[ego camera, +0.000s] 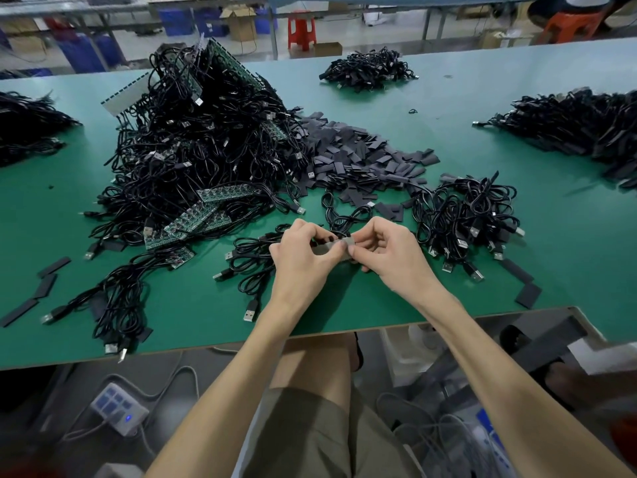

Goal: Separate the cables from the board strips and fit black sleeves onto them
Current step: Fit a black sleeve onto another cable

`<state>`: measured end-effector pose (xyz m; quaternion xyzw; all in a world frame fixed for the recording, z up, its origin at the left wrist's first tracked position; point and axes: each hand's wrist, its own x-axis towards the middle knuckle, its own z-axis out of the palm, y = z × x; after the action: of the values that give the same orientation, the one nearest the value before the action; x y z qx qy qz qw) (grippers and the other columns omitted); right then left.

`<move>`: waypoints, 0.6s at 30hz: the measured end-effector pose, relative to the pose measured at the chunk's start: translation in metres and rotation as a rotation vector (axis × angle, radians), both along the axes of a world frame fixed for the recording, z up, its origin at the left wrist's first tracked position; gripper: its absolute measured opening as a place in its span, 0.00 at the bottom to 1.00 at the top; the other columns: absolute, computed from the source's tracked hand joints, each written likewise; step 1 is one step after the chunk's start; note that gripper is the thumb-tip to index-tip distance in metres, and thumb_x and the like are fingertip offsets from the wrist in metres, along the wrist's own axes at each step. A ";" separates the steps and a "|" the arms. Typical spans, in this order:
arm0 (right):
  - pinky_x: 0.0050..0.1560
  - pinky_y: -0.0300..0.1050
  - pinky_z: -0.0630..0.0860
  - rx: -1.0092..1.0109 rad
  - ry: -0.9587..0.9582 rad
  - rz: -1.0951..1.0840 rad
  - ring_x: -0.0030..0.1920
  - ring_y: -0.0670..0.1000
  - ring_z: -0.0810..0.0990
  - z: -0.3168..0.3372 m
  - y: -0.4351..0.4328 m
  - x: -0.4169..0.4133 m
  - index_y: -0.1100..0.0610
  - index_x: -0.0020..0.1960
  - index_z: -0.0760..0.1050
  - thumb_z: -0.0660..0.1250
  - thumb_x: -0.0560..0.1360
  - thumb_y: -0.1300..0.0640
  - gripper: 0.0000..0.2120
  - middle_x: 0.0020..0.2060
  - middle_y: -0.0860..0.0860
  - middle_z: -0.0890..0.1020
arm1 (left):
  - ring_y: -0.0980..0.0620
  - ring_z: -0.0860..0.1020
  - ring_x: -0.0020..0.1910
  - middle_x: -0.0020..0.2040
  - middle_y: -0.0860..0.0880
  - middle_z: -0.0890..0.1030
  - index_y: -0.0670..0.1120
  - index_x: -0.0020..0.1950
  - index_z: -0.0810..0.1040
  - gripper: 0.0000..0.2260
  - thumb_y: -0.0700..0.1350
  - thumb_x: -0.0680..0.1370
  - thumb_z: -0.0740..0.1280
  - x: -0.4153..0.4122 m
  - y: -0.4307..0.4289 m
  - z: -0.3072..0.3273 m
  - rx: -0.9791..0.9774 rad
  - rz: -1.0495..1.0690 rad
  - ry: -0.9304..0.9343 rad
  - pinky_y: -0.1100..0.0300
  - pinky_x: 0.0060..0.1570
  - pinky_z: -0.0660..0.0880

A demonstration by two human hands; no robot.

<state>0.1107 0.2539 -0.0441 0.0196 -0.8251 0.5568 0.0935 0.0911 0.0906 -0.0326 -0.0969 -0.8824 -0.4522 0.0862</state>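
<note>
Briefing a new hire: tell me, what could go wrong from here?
The left hand and right hand pinch the board strip; a hard twist might strain a cable's joint. Cables beside it lie looped and could snag when pulled. A loose sleeve near the edge of the table may slide off.

On the desk (pixel 448 108) a big heap of cables and board strips (pixel 193 150) lies left of the middle, with the pile of sleeves (pixel 355 157) touching its right side. Near the front edge the left hand (pixel 303 257) and right hand (pixel 389 253) meet on one board strip (pixel 331 249); a smaller cable pile (pixel 465 215) lies just right of them.
</note>
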 end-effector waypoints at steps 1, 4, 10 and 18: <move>0.38 0.43 0.81 0.002 0.001 -0.002 0.38 0.49 0.80 0.000 0.000 0.000 0.64 0.48 0.78 0.73 0.77 0.65 0.04 0.43 0.60 0.84 | 0.56 0.75 0.50 0.48 0.54 0.77 0.60 0.38 0.71 0.14 0.50 0.76 0.74 0.000 0.000 0.000 0.003 0.004 0.005 0.59 0.47 0.53; 0.39 0.42 0.80 0.040 0.024 -0.016 0.37 0.47 0.80 -0.001 -0.002 0.001 0.62 0.47 0.78 0.73 0.77 0.65 0.04 0.42 0.57 0.84 | 0.56 0.75 0.49 0.47 0.54 0.77 0.60 0.38 0.71 0.14 0.50 0.76 0.74 0.000 0.002 -0.002 0.013 0.016 0.018 0.57 0.51 0.56; 0.40 0.48 0.84 -0.024 0.040 -0.058 0.39 0.56 0.84 0.002 -0.001 0.001 0.63 0.48 0.78 0.73 0.77 0.65 0.04 0.41 0.58 0.83 | 0.60 0.73 0.45 0.47 0.56 0.77 0.56 0.42 0.77 0.08 0.51 0.76 0.75 0.000 0.001 -0.004 -0.033 0.048 0.052 0.58 0.53 0.56; 0.39 0.38 0.77 -0.214 0.184 -0.344 0.34 0.47 0.81 0.001 0.006 0.001 0.54 0.51 0.73 0.68 0.82 0.59 0.04 0.45 0.55 0.81 | 0.54 0.65 0.53 0.51 0.54 0.72 0.49 0.52 0.82 0.06 0.49 0.79 0.72 -0.007 -0.038 -0.008 -0.295 0.245 0.192 0.57 0.51 0.52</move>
<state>0.1116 0.2604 -0.0428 -0.0809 -0.7404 0.6129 0.2637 0.0837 0.0528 -0.0410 -0.0431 -0.9319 -0.2930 0.2093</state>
